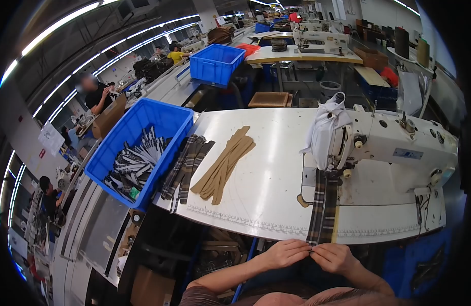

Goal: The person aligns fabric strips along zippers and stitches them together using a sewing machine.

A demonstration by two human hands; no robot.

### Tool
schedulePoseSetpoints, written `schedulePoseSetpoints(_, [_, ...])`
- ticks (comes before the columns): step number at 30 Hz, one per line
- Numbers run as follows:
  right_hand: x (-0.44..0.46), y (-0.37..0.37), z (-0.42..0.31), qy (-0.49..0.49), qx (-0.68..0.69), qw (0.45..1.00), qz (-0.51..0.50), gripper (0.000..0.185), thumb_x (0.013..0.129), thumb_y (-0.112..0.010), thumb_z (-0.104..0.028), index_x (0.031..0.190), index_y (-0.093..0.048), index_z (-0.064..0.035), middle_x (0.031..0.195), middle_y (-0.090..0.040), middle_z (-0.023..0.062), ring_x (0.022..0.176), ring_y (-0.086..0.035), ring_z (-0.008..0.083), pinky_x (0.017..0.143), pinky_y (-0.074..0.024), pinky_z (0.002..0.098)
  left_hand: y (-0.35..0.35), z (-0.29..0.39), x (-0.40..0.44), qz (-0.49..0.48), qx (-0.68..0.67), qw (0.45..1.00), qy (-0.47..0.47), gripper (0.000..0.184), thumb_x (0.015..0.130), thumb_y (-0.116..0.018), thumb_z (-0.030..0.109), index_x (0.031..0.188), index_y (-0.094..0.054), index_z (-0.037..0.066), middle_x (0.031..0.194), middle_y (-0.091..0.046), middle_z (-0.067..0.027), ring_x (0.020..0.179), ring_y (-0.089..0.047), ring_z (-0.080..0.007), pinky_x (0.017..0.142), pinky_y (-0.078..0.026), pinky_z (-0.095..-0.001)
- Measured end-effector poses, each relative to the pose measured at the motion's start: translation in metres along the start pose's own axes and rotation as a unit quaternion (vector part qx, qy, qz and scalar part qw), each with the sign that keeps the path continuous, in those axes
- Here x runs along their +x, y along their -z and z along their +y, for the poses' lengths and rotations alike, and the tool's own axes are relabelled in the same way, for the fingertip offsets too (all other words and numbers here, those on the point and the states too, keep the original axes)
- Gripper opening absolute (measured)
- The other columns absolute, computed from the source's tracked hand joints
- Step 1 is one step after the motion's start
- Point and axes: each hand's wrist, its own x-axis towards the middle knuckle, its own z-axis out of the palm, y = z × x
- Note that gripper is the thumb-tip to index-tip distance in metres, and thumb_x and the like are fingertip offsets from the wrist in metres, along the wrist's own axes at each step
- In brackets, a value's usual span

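A plaid fabric strip [323,209] in brown, black and white runs from under the sewing machine [398,148] toward me, over the table's front edge. At its near end, my left hand [290,253] pinches the cloth with fingertips together. Close beside it, my right hand [337,257] pinches the same end, the two hands nearly touching. A white cloth [327,122] is draped over the machine's head and hides part of it. The exact edge between my fingertips is too small to make out.
Tan strips [224,166] and plaid strips [187,166] lie on the white table [266,178] at left. Beside them stands a blue bin [166,148] of cut pieces. Another blue bin [215,64] is farther back. Thread cones [423,52] stand at right. Co-workers sit in the distance.
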Motion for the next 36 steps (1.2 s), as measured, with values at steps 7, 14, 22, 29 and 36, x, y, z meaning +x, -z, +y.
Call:
schedulePoseSetpoints(7, [0.003, 0.001, 0.001, 0.003, 0.002, 1.000, -0.006, 0.011, 0.072, -0.068, -0.007, 0.084, -0.067, -0.0060, 0.085, -0.067, 0.0051, 0.078, -0.067, 0.0161, 0.064, -0.0564, 0.0262, 0.008, -0.002, 0.007, -0.024, -0.006, 1.000, -0.012, 0.019, 0.075, -0.065, 0.005, 0.092, -0.063, -0.003, 0.100, -0.066, -0.0157, 0.092, -0.066, -0.0273, 0.079, -0.056, -0.0346])
schedulePoseSetpoints(14, [0.006, 0.004, 0.001, 0.001, 0.002, 1.000, -0.029, 0.013, 0.071, -0.068, -0.007, 0.084, -0.067, -0.0050, 0.087, -0.067, 0.0054, 0.078, -0.067, 0.0163, 0.064, -0.0562, 0.0266, 0.011, -0.011, 0.006, -0.023, 0.000, 0.999, -0.037, 0.022, 0.074, -0.064, 0.007, 0.095, -0.064, -0.002, 0.099, -0.066, -0.0156, 0.094, -0.066, -0.0270, 0.080, -0.056, -0.0341])
schedulePoseSetpoints(22, [0.007, 0.005, -0.002, -0.006, 0.016, 1.000, -0.011, 0.013, 0.071, -0.068, -0.008, 0.083, -0.067, -0.0047, 0.087, -0.067, 0.0057, 0.080, -0.066, 0.0173, 0.067, -0.0562, 0.0277, 0.005, -0.008, 0.004, -0.010, -0.052, 0.999, -0.010, 0.022, 0.075, -0.067, 0.004, 0.095, -0.064, -0.003, 0.099, -0.065, -0.0161, 0.094, -0.066, -0.0272, 0.079, -0.055, -0.0337])
schedulePoseSetpoints(29, [0.002, 0.002, -0.003, -0.002, 0.004, 1.000, -0.013, 0.011, 0.072, -0.068, -0.008, 0.083, -0.067, -0.0049, 0.087, -0.066, 0.0058, 0.081, -0.066, 0.0173, 0.068, -0.0565, 0.0275, 0.012, -0.006, 0.007, -0.038, -0.061, 0.997, 0.008, 0.022, 0.077, -0.067, 0.004, 0.098, -0.063, -0.003, 0.099, -0.065, -0.0163, 0.093, -0.066, -0.0276, 0.079, -0.056, -0.0346])
schedulePoseSetpoints(36, [0.004, 0.007, -0.004, 0.018, -0.010, 1.000, -0.024, 0.011, 0.072, -0.068, -0.008, 0.083, -0.067, -0.0052, 0.087, -0.066, 0.0059, 0.082, -0.066, 0.0176, 0.069, -0.0568, 0.0269, 0.013, -0.004, 0.006, -0.046, -0.052, 0.998, 0.004, 0.022, 0.077, -0.067, 0.004, 0.099, -0.064, -0.002, 0.099, -0.066, -0.0153, 0.093, -0.066, -0.0277, 0.080, -0.056, -0.0350])
